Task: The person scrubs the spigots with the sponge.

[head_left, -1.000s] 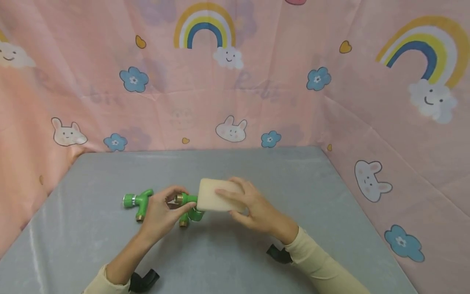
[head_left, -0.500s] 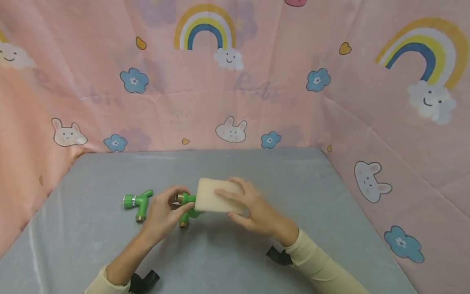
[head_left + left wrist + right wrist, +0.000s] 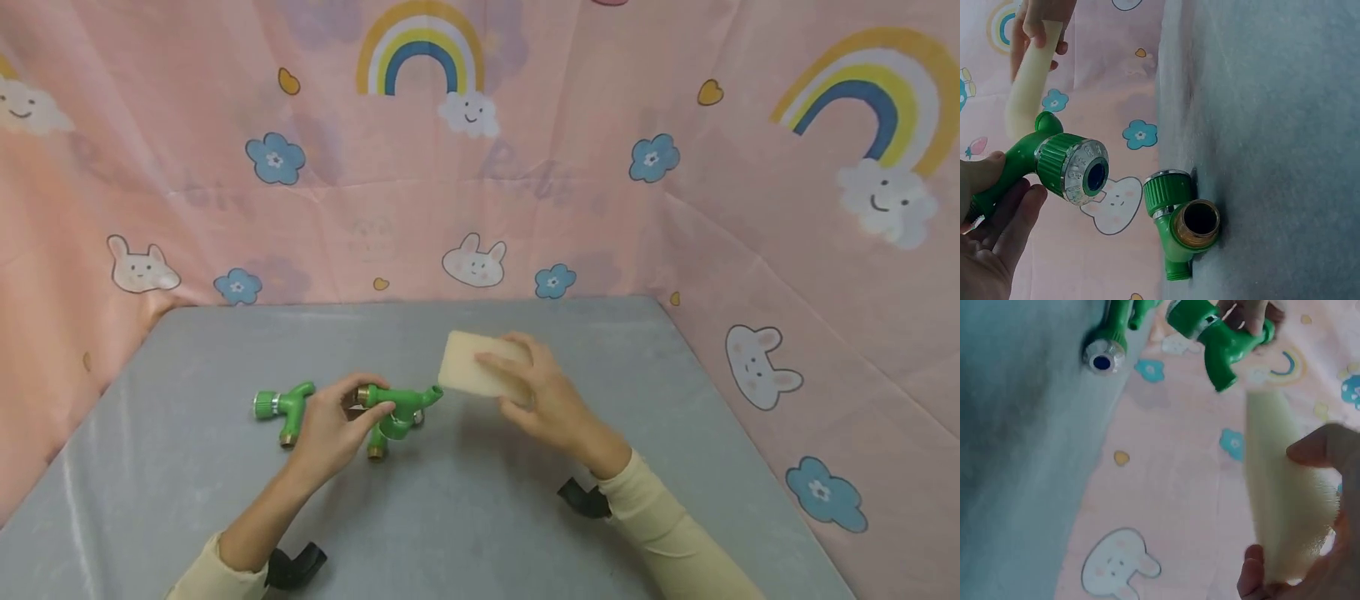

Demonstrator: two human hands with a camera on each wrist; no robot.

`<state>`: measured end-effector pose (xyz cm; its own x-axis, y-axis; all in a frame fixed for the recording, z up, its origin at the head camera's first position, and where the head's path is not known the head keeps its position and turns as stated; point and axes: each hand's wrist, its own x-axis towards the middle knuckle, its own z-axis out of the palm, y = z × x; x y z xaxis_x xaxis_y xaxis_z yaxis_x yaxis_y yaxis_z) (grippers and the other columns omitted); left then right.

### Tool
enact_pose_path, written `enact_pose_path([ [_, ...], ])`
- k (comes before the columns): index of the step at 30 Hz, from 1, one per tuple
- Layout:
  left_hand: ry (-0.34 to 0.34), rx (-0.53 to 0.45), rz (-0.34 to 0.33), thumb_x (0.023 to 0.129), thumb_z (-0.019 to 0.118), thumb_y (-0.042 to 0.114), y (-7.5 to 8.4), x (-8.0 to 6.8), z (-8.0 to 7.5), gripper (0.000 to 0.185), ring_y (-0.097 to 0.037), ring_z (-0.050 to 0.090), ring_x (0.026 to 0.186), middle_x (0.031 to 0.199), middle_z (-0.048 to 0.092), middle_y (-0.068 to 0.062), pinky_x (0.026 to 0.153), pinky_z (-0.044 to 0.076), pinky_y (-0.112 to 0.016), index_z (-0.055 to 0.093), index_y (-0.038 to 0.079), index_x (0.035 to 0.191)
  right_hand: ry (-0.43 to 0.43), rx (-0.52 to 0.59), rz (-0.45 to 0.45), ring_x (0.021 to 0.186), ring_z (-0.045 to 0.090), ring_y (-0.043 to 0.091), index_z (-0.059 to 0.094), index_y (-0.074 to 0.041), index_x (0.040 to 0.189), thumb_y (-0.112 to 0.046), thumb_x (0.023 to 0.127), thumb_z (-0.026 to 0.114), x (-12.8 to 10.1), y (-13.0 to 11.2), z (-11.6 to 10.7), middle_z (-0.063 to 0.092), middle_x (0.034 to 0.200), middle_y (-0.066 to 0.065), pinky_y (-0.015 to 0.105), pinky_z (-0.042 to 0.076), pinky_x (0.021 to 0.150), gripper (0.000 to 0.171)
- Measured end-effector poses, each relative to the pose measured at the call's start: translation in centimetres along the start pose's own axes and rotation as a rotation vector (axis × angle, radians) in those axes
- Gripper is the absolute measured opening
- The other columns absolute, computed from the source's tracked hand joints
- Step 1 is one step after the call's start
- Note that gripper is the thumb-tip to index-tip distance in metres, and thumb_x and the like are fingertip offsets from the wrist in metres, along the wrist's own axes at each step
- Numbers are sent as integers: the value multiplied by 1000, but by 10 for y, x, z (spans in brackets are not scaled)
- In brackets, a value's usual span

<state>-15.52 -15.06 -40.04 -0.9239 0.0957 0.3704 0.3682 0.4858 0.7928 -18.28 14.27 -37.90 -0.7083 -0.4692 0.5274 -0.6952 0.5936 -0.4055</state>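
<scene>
The green tap (image 3: 396, 408) is a plastic faucet fitting with a brass-coloured threaded end and a ribbed green collar ringed with a silvery band around a dark blue opening, which the left wrist view shows face on (image 3: 1079, 172). The left hand (image 3: 333, 427) holds it lifted off the grey table (image 3: 480, 508), fingers and thumb curled round its body near the brass end, so the spout sticks out to the right of the hand toward the sponge. The pale cream sponge (image 3: 480, 373) is a soft rectangular block with rounded corners, and the right hand (image 3: 543, 398) grips it by its right half, thumb underneath and fingers laid over the top. It hangs just above and to the right of the tap's spout tip, close beside it; from the head view I cannot tell whether the two touch, while the right wrist view shows the sponge (image 3: 1288, 494) just below the spout end. A second green tap (image 3: 283, 408) of the same make lies on the table just left of the left hand, its brass mouth turned toward the near side. Behind the table hangs a pink cloth (image 3: 480, 167) printed with rainbows, rabbits and blue flowers.
</scene>
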Motion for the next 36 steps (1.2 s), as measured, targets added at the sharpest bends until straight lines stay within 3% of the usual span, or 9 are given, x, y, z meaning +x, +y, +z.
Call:
enact_pose_path([
  [3,-36,-43,-19,87,78,4,-1,1,2,22,-7,71,84,97,73,-11,74,61,-23,70,3,107,28,-32,-68,125,48,40,64,-19,135,-5,81,76,0,-4,6,48,140,21,54,50,95,57],
  [6,-73,-86,-31,88,77,3,-3,0,5,20,-3,69,82,96,72,-12,73,61,-21,69,3,106,-21,-46,-111,126,48,38,62,-22,138,-8,82,78,-1,-11,16,48,142,20,54,49,97,60],
  [11,-68,-120,-44,89,76,4,-2,-2,4,16,-3,67,76,94,72,-13,67,59,-21,68,3,103,-90,-30,-51,128,48,36,62,-24,139,-4,82,77,-4,-16,21,48,144,18,50,55,93,62],
  [16,-12,-67,-82,89,78,9,0,0,-3,12,-3,54,61,88,72,-12,52,46,-21,69,6,96,-85,-79,4,124,50,38,66,-23,135,-2,80,76,-2,-6,13,50,141,18,47,57,87,60],
  [21,38,-15,-136,89,78,10,0,2,-7,11,-18,73,83,93,77,-12,75,63,-37,68,5,91,-37,-95,31,123,49,40,66,-21,134,-2,79,76,0,1,7,51,140,18,50,55,87,59],
  [24,52,-2,-165,88,78,9,-1,3,-5,13,-28,74,101,96,77,-14,90,61,-47,67,4,89,-14,-42,-23,124,49,39,63,-19,137,-6,80,78,0,-2,11,51,139,19,52,51,92,60],
  [29,-14,-119,-197,94,70,5,0,4,0,18,-36,75,94,111,73,-23,81,63,-43,66,0,111,-82,-4,-105,127,48,36,55,-23,146,-14,86,77,-3,-17,28,47,144,18,52,51,96,64],
  [33,-91,-187,-230,100,61,3,2,3,0,38,-32,76,86,124,66,-27,73,63,-37,57,1,138,-118,-70,-100,126,49,35,54,-27,146,-14,86,78,-7,-22,40,46,145,17,51,52,97,66],
  [36,-128,-196,-265,103,56,4,2,3,0,42,-29,75,87,127,63,-26,69,61,-33,52,1,145,-110,-96,-88,124,50,35,57,-27,144,-10,83,80,-8,-21,41,48,143,18,51,53,96,66],
])
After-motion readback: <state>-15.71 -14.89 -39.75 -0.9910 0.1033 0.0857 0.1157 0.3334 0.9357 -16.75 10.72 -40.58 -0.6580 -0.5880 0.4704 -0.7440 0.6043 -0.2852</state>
